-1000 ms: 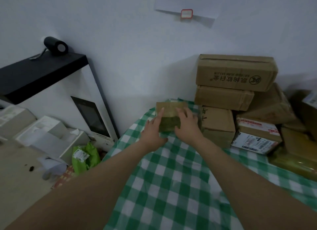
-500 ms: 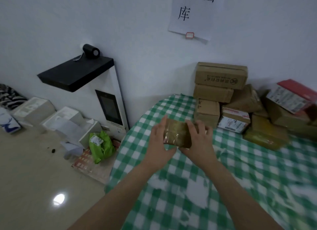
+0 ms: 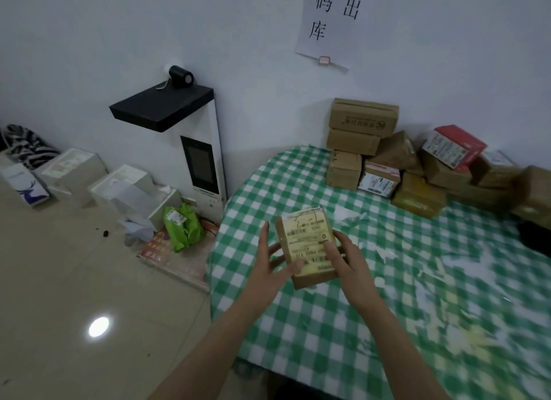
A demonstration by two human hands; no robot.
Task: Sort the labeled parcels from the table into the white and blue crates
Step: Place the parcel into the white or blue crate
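Note:
A small brown parcel (image 3: 307,241) with a pale shipping label facing up is held above the green-and-white checked table (image 3: 372,310). My left hand (image 3: 272,261) grips its left side, thumb lying across the label's lower edge. My right hand (image 3: 347,259) grips its right side with a finger on the label. A heap of brown cardboard parcels (image 3: 387,158) is stacked at the table's far side against the wall, one red-and-white box (image 3: 453,144) among them. No white or blue crate is in view.
A white kiosk with a dark screen and black top shelf (image 3: 202,161) stands left of the table. White boxes (image 3: 125,187) and a green bag (image 3: 183,226) lie on the floor beside it. A paper sign (image 3: 331,20) hangs on the wall.
Both hands lifted the parcel from beside the stack and drew it toward me. It has been turned so the label faces up. The view has pulled back and shifted left.

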